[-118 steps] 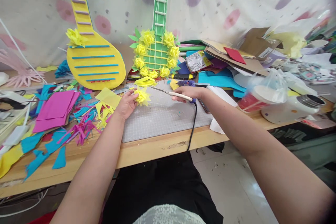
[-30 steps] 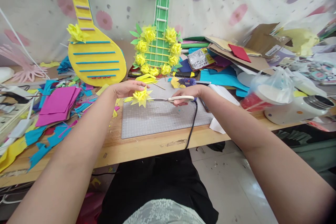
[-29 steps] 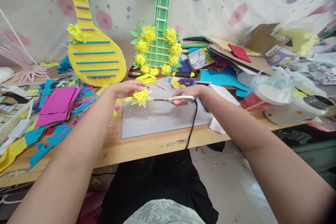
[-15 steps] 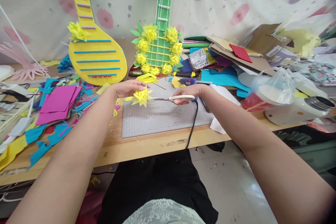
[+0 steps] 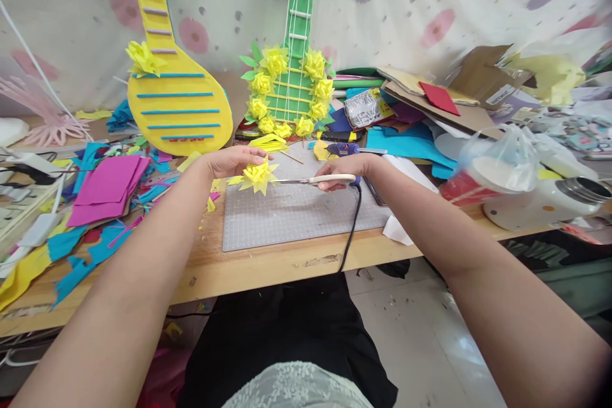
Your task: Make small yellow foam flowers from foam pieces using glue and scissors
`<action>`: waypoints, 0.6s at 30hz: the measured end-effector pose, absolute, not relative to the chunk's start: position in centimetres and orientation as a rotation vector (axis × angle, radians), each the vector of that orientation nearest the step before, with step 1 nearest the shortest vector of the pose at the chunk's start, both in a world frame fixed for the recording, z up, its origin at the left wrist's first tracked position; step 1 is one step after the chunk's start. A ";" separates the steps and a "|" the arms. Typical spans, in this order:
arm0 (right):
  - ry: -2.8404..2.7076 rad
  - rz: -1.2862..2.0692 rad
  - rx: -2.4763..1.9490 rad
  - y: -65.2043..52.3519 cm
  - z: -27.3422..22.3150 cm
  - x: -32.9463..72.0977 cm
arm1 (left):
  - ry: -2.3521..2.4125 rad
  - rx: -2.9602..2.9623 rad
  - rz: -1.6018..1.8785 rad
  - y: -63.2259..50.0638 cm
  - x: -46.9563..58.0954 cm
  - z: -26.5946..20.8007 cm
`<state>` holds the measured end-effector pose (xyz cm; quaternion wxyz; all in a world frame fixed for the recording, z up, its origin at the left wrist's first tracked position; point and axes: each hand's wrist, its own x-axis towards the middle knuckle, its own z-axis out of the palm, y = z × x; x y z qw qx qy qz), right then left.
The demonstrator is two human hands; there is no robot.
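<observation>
A yellow paper flower point(image 5: 258, 176) with pointed petals is held by my left hand point(image 5: 235, 160), fingers closed behind it, above the left part of the grey cutting mat point(image 5: 287, 223). My right hand point(image 5: 337, 171) grips a pair of scissors point(image 5: 332, 179) with pale handles. The blades point left and their tips reach the flower's right side; whether they touch a petal I cannot make out. Behind the mat stand a green cardboard guitar point(image 5: 297, 44) ringed with yellow flowers and a yellow pear-shaped instrument point(image 5: 179, 118) bearing one flower.
A blue glue gun point(image 5: 342, 148) lies behind my right hand, its black cord point(image 5: 352, 226) hanging over the table's front edge. Magenta sheets point(image 5: 106, 190) and coloured scraps cover the left side. On the right are a bagged red cup point(image 5: 478, 172) and a white flask point(image 5: 540, 207).
My hands, the flower and the scissors hold almost the same position. The view has shifted very slightly.
</observation>
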<state>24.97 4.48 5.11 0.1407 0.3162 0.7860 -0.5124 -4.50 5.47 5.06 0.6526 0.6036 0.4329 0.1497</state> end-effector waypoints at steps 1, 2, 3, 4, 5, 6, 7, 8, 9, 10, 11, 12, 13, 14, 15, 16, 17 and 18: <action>2.267 -1.487 0.918 4.5 5.2 25.0 | 0.987 1.370 0.341 5.5 -4.5 5.1; 2.264 -1.495 0.923 4.4 5.2 24.9 | 0.988 1.371 0.343 5.5 -4.5 5.1; 2.260 -1.504 0.929 4.4 5.3 24.9 | 0.989 1.373 0.345 5.5 -4.5 5.0; 2.254 -1.512 0.937 4.4 5.3 24.9 | 0.988 1.374 0.347 5.5 -4.5 5.0; 2.246 -1.520 0.948 4.4 5.4 24.9 | 0.986 1.375 0.347 5.5 -4.5 5.0; 2.234 -1.527 0.962 4.4 5.4 24.9 | 0.983 1.374 0.347 5.5 -4.5 5.0; 2.224 -1.532 0.978 4.3 5.4 24.8 | 0.980 1.372 0.349 5.5 -4.5 5.0; 2.215 -1.535 0.992 4.3 5.4 24.8 | 0.979 1.370 0.352 5.5 -4.6 5.0; 2.212 -1.537 1.007 4.3 5.4 24.8 | 0.979 1.368 0.356 5.5 -4.6 5.1; 2.210 -1.538 1.019 4.3 5.4 24.7 | 0.980 1.366 0.361 5.5 -4.6 5.1; 2.208 -1.537 1.028 4.3 5.4 24.7 | 0.984 1.362 0.365 5.4 -4.7 5.2; 2.206 -1.534 1.035 4.3 5.4 24.7 | 0.988 1.356 0.369 5.4 -4.7 5.2; 2.203 -1.528 1.041 4.3 5.4 24.7 | 0.993 1.348 0.373 5.4 -4.8 5.3; 2.200 -1.518 1.042 4.3 5.4 24.8 | 0.998 1.339 0.378 5.3 -4.8 5.3; 2.204 -1.507 1.036 4.3 5.4 24.8 | 1.000 1.331 0.384 5.3 -4.9 5.3; 2.215 -1.495 1.020 4.3 5.4 24.9 | 0.999 1.326 0.393 5.3 -5.0 5.3; 2.235 -1.487 0.997 4.3 5.4 25.1 | 0.995 1.327 0.403 5.3 -5.1 5.3; 2.261 -1.486 0.969 4.2 5.3 25.2 | 0.989 1.334 0.416 5.3 -5.2 5.2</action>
